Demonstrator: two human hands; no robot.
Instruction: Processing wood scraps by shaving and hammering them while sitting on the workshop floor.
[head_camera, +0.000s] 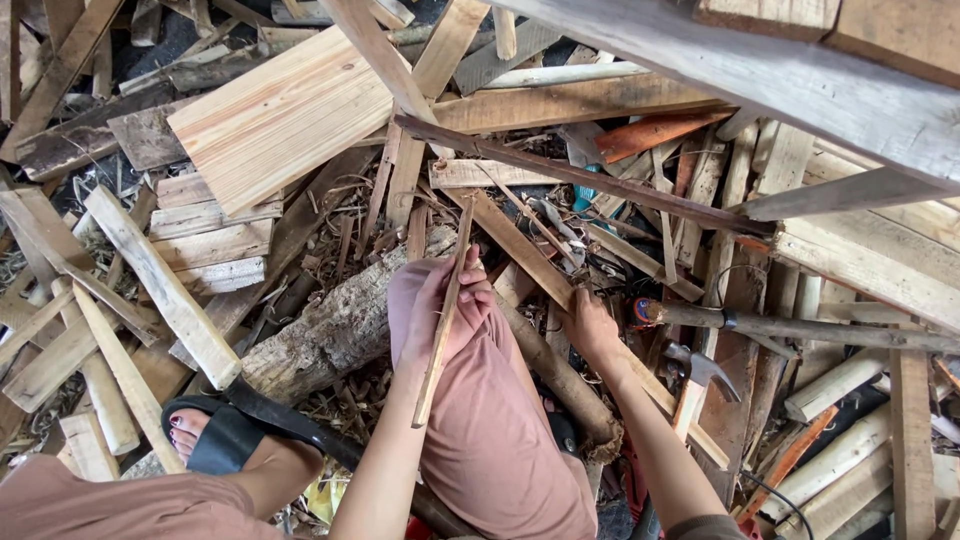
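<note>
left hand (445, 310) grip holds thin wood strip (447, 300) mid-length, ends jutting beyond.

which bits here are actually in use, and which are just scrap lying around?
In use:
- thin wood strip, held in left hand
- long plank, under right hand

Lying about:
- claw hammer
- log
- wide pale board
- black sandal on the foot

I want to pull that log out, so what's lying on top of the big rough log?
The person's knee covers the log in the middle; a plank leans at its left end. Anything beneath the knee is hidden.
</note>
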